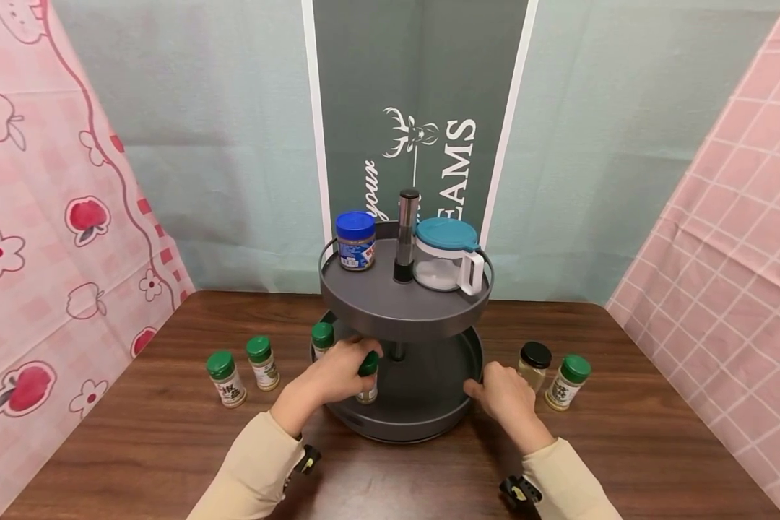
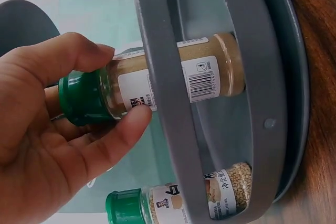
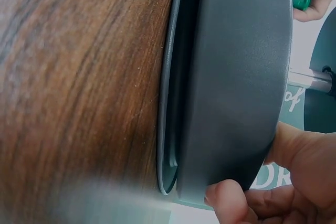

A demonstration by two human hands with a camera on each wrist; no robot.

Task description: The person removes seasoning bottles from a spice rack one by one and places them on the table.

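A grey two-tier turntable rack (image 1: 406, 309) stands mid-table. My left hand (image 1: 338, 370) grips a green-capped spice jar (image 1: 367, 377) of tan powder (image 2: 157, 80), holding it upright on the lower tray's left side. A second green-capped jar (image 1: 322, 338) of pale seeds (image 2: 210, 192) stands just behind it on the same tray. My right hand (image 1: 503, 393) grips the lower tray's right rim (image 3: 231, 103), with a fingertip (image 3: 226, 200) curled round its edge.
The upper tray carries a blue-lidded jar (image 1: 355, 240), a dark grinder (image 1: 406, 235) and a clear jug with a teal lid (image 1: 447, 254). Two green-capped jars (image 1: 226, 378) (image 1: 263, 362) stand on the table at left. A black-lidded jar (image 1: 534, 365) and a green-capped one (image 1: 568, 381) stand at right.
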